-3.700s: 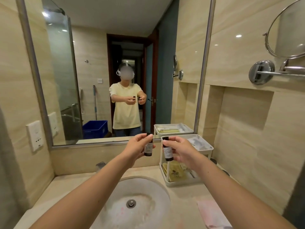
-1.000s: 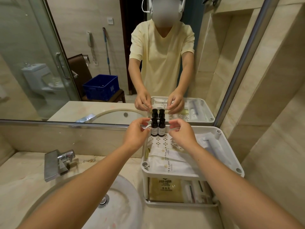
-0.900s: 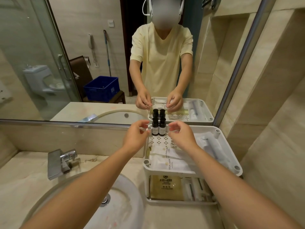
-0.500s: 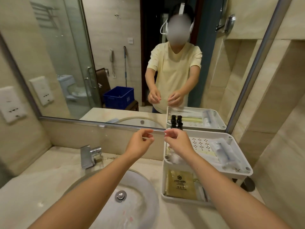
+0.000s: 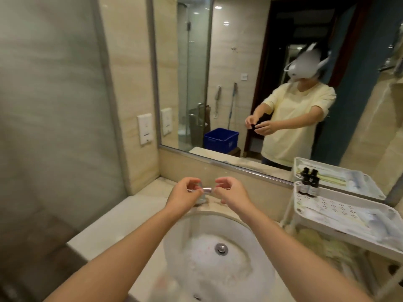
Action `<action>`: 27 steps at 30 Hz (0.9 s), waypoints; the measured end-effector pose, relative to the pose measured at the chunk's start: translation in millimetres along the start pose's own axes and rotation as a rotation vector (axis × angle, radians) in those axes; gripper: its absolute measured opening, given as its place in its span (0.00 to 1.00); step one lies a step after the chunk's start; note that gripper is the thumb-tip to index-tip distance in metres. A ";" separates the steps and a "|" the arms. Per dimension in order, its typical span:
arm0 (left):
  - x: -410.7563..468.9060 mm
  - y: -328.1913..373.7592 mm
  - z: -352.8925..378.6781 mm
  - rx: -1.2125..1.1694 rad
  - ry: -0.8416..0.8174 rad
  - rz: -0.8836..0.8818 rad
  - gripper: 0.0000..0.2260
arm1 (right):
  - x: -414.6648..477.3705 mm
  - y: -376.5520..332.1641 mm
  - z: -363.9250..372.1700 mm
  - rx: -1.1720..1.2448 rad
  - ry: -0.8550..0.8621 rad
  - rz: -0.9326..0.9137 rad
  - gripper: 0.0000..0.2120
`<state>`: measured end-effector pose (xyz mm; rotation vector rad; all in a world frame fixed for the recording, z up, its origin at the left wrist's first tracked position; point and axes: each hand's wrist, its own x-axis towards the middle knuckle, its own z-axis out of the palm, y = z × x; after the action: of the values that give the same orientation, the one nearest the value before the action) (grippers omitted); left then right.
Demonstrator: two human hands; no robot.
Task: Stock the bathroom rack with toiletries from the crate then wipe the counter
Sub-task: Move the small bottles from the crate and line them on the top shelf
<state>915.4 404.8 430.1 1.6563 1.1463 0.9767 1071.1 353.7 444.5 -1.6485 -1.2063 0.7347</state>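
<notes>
Over the sink (image 5: pixel 196 227), the left hand (image 5: pixel 183 195) and right hand (image 5: pixel 231 192) hover by the tap (image 5: pixel 201 200), fingers loosely curled, each grip released and empty. Two bottles (image 5: pixel 311 189) stand at the back left corner of the rack (image 5: pixel 333 204) near packets, so stocking looks underway. The crate (image 5: pixel 220 139) shows only in the mirror, contents hidden. Wiping the worktop (image 5: pixel 139 205) seems not yet done.
</notes>
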 end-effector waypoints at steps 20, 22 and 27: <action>-253.7 -126.3 -297.0 0.091 0.546 -0.313 0.13 | -185.0 -86.0 315.6 0.020 -0.566 -0.190 0.15; -282.1 -136.0 -318.1 0.082 0.604 -0.349 0.13 | -206.0 -90.8 342.8 0.011 -0.619 -0.208 0.15; -349.5 -152.9 -361.1 0.047 0.759 -0.438 0.13 | -253.7 -106.6 401.0 -0.017 -0.791 -0.248 0.13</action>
<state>446.6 179.6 356.1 0.9872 1.9371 1.3236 599.7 257.3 373.8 -1.1981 -1.9216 1.2725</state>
